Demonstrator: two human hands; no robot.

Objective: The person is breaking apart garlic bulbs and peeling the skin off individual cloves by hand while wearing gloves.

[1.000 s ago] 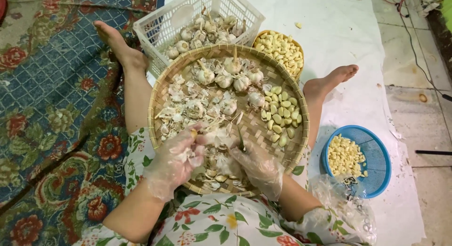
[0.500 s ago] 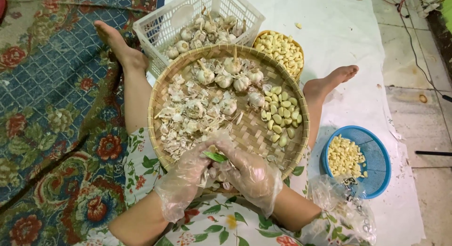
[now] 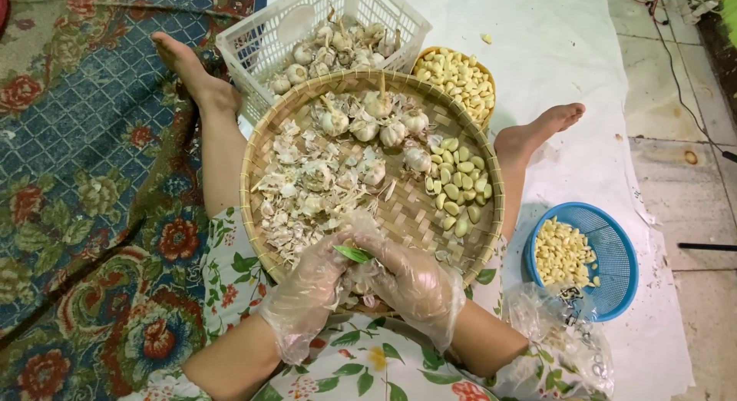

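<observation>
Both hands have drawn together, left hand (image 3: 307, 289) and right hand (image 3: 411, 278) gripping 1 green knife (image 3: 353, 253) over 1 woven tray (image 3: 491, 217).

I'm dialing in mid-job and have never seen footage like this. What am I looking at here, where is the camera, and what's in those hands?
There is no machine: a person sits on the floor, and one camera worn on the head looks down at the lap. The left hand and right hand both wear clear plastic gloves and meet at the near rim of a round woven tray. Between them they hold a small green-handled tool and what looks like a piece of garlic, mostly hidden. On the tray lie papery skins, whole garlic bulbs and peeled cloves. Beyond it stand a white plastic basket of bulbs and a yellow bowl of cloves. A blue basket of cloves sits to the right on a white sheet.
</observation>
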